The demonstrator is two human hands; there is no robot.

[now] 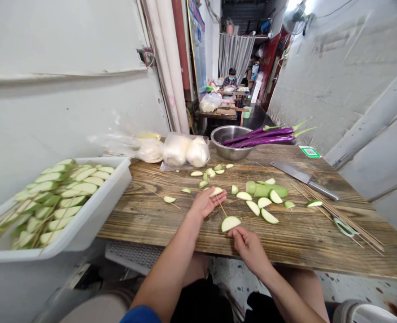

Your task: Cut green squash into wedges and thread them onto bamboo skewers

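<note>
My left hand is palm up over the table, with a half-moon vegetable slice in its outstretched fingers; the slice has pale flesh and green skin. A thin wooden skewer runs from near that slice to a larger half-moon slice. At the lower edge of this larger one, my right hand is closed in a pinch on the skewer's near end, mostly hidden by the fingers. To the right lie a partly sliced green vegetable and several loose slices.
A white tub of skewered slices stands at left. Bagged white items and a steel bowl with purple eggplants line the back. A cleaver, loose skewers and green-handled scissors lie right. Another person sits far off.
</note>
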